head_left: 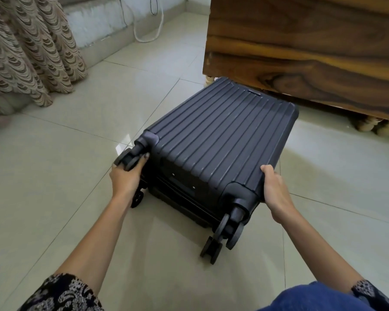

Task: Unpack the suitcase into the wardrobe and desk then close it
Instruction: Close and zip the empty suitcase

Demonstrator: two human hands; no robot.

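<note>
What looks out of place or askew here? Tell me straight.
Nothing damaged or spilled. The suitcase lies flat and shut on the floor, far end under the wooden furniture. Left hand grips a wheel; right hand holds the near corner.

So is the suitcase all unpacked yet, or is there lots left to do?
Nothing looks unpacked yet. The dark suitcase lies flat and shut on the tiled floor, its far end under the wooden furniture. The left hand grips a wheel; the right hand holds its corner. Opening, emptying and closing remain.
</note>
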